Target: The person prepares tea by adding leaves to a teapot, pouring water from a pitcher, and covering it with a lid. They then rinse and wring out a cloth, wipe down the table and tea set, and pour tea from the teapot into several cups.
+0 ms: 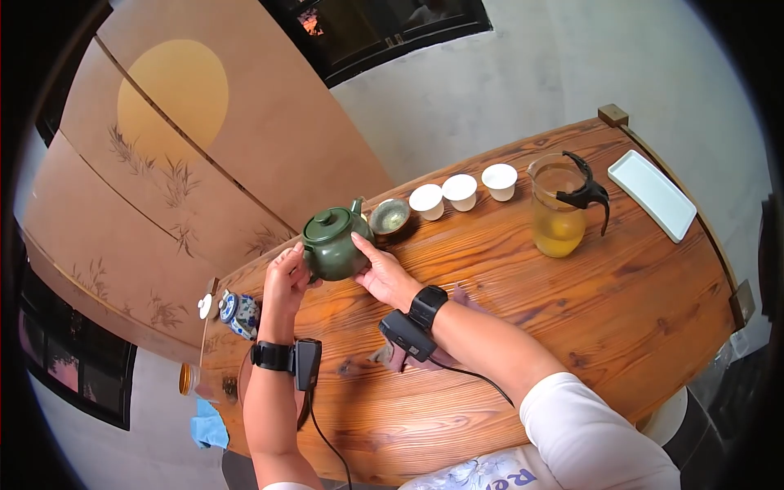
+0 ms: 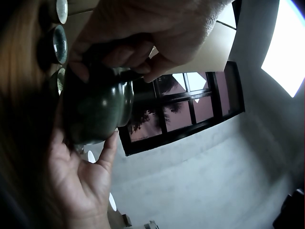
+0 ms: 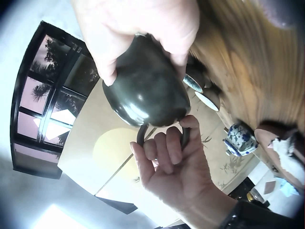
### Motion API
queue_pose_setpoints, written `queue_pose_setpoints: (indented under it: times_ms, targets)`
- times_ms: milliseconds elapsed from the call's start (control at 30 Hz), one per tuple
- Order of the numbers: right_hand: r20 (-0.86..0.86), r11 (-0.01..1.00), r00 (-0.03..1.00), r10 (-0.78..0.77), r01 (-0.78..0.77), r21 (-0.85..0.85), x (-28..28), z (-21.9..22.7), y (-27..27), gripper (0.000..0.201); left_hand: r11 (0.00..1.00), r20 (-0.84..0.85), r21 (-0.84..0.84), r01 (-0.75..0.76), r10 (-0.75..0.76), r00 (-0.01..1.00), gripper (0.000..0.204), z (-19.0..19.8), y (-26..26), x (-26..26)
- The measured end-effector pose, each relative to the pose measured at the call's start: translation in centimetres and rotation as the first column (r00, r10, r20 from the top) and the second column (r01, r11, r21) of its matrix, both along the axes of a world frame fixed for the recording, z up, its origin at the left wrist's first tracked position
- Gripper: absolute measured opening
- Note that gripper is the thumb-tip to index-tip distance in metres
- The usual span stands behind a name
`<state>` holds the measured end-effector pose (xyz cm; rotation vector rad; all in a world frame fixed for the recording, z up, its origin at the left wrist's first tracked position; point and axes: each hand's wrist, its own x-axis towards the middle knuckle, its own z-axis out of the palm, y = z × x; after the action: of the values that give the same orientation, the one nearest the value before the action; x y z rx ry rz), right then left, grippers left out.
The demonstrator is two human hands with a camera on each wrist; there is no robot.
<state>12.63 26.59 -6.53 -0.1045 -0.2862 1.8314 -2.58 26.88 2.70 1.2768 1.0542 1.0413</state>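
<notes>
A dark green lidded teapot (image 1: 336,255) is held up over the back left part of the wooden table (image 1: 490,327). My left hand (image 1: 283,282) grips its handle; in the right wrist view that hand's fingers (image 3: 164,148) curl through the loop. My right hand (image 1: 385,273) holds the pot's round body, thumb on the near side and the other fingers partly hidden beneath it. The right wrist view shows the pot's smooth body (image 3: 147,88) between the right thumb and fingers. The lid (image 1: 331,222) sits on top, and the spout (image 1: 358,206) points away from me.
Beyond the pot stand a small bowl (image 1: 390,216) and three white cups (image 1: 460,192) in a row. Rightward are a glass pitcher (image 1: 558,220) of yellow liquid and a white tray (image 1: 653,196). A blue-and-white jar (image 1: 239,315) stands left; a cloth (image 1: 398,357) lies under my right forearm.
</notes>
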Motion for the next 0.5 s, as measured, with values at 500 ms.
queue_pose_setpoints:
  times_ms: [500]
  targets:
    - [-0.007, 0.996, 0.996, -0.085, 0.085, 0.027, 5.1, 1.4, -1.3, 0.048, 0.990, 0.041, 0.034, 0.134, -0.135, 0.990, 0.029, 0.5, 0.3, 4.5]
